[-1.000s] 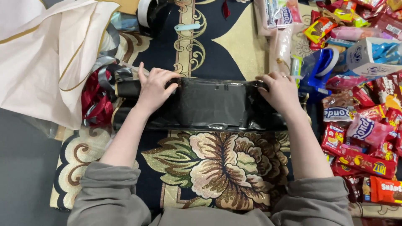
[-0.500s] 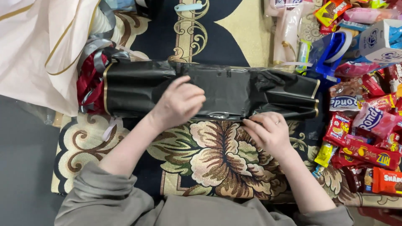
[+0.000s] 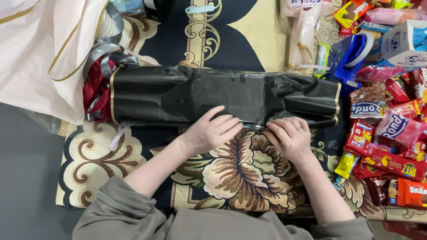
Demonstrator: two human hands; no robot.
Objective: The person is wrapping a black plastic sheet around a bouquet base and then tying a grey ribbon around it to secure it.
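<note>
A long black wrapping sheet with thin gold edges (image 3: 178, 93) lies folded across an ornate dark rug (image 3: 240, 178). My left hand (image 3: 212, 131) lies flat on the near edge of the sheet, fingers pointing right. Beside it, my right hand (image 3: 289, 135) presses the same near edge with its fingertips curled on the fold; a ring shows on one finger. The two hands almost touch at the middle of the sheet. What the sheet covers is hidden.
Red and grey ribbons (image 3: 95, 89) sit at the sheet's left end. White paper with gold lines (image 3: 40, 49) lies at upper left. Several snack packets (image 3: 391, 133) are piled along the right, with a blue tape dispenser (image 3: 351, 53) and a white box (image 3: 407, 42).
Both hands moved from the sheet's outer ends to its near edge at the middle. The sheet now lies flatter and spread wider.
</note>
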